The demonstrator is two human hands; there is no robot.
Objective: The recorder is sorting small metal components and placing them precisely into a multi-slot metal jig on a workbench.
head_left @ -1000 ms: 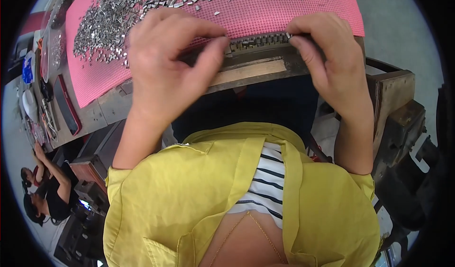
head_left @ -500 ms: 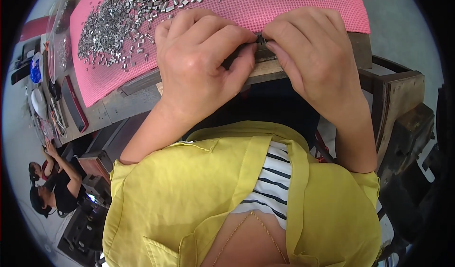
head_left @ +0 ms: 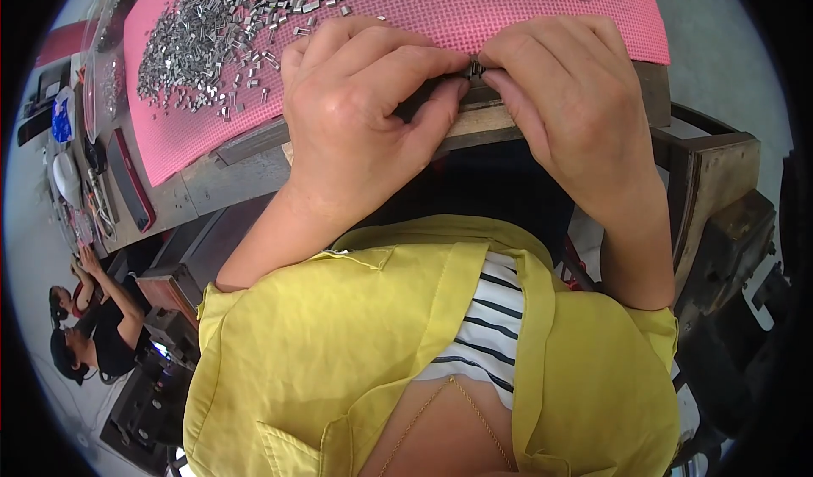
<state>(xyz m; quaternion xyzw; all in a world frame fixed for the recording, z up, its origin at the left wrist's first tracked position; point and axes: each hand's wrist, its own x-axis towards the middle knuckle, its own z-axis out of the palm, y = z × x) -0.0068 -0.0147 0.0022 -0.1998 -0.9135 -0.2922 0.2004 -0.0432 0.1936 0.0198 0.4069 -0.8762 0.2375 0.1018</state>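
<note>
At the near edge of the pink mat (head_left: 389,24), my two hands meet fingertip to fingertip. My left hand (head_left: 356,104) is closed in a pinch of thumb and forefinger. Facing it, my right hand (head_left: 576,96) pinches the same way. Between the fingertips is a small dark metal part (head_left: 477,69), mostly covered by the fingers, so its exact shape is hidden. Just beyond my left hand, a spread of small silver metal-cased components with thin wire leads (head_left: 212,49) covers the mat's left and far side.
Left of the mat, a red-edged phone (head_left: 129,180), a blue packet (head_left: 63,117) and a white rounded object (head_left: 66,179) lie on the grey table (head_left: 195,193). A wooden-topped stand (head_left: 724,159) is at right. Two people (head_left: 97,341) work at far left.
Both hands have shifted very slightly to the right, still pinching. A little more of the small dark part shows between the fingertips.
</note>
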